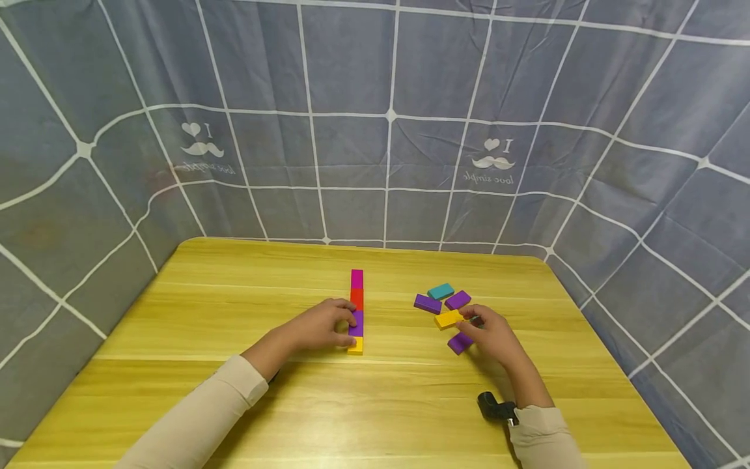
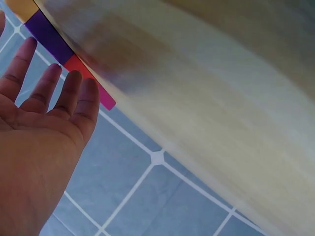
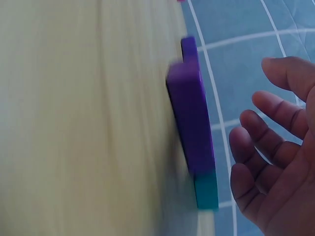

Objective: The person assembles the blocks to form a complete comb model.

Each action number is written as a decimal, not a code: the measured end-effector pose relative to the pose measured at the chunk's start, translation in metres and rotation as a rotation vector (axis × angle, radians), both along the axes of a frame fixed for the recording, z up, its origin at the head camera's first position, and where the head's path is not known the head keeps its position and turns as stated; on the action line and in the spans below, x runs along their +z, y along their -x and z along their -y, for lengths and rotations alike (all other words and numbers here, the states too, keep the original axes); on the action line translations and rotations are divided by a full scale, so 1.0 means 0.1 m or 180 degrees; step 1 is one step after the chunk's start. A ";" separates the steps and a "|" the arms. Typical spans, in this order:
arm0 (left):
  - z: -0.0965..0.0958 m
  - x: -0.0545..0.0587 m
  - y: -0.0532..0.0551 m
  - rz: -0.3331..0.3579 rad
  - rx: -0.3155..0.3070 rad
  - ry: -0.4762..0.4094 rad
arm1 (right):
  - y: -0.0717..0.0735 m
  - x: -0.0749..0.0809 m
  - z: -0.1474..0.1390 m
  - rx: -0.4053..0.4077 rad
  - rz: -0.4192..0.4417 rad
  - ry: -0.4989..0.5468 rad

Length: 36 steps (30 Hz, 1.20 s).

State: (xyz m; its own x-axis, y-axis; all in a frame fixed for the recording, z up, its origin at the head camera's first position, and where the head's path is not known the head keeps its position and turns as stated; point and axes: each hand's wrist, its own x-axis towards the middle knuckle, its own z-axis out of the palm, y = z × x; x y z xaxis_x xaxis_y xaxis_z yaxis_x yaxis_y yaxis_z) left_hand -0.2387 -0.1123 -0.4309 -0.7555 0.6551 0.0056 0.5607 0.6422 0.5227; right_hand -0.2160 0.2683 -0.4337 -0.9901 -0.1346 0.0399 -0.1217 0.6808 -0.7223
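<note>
left wrist: yellow block [image 2: 21,8] cut off | right wrist: purple block [image 3: 192,118] partly blurred

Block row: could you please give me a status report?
Left hand at block row: four, end to end. Right hand at loose yellow block. Purple block close by, possibly in the way.

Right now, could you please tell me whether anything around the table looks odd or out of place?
The lettering on the grey backdrop reads mirrored, which looks odd. The blocks by the right hand lie at mixed angles; nothing looks spilled.
</note>
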 end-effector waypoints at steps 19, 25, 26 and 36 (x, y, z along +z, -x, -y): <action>0.02 -0.05 0.03 0.0061 -0.0066 -0.0082 | -0.14 -0.10 -0.26 0.0138 0.0214 -0.0256; 0.02 -0.05 0.04 0.0054 -0.0094 -0.0113 | -0.15 -0.12 -0.23 0.0149 0.0234 -0.0300; 0.02 -0.05 0.04 0.0049 -0.0100 -0.0117 | -0.15 -0.12 -0.22 0.0159 0.0236 -0.0296; 0.01 -0.03 0.03 0.0057 -0.0094 -0.0138 | -0.14 -0.10 -0.16 0.0317 0.0296 -0.0329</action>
State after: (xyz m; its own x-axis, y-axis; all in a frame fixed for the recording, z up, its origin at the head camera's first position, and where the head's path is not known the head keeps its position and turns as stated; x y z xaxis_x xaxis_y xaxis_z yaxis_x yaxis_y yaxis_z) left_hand -0.2417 -0.1137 -0.4343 -0.7361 0.6766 0.0212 0.5694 0.6019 0.5599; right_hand -0.2016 0.2845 -0.4434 -0.9704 -0.2309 -0.0703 -0.1282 0.7400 -0.6603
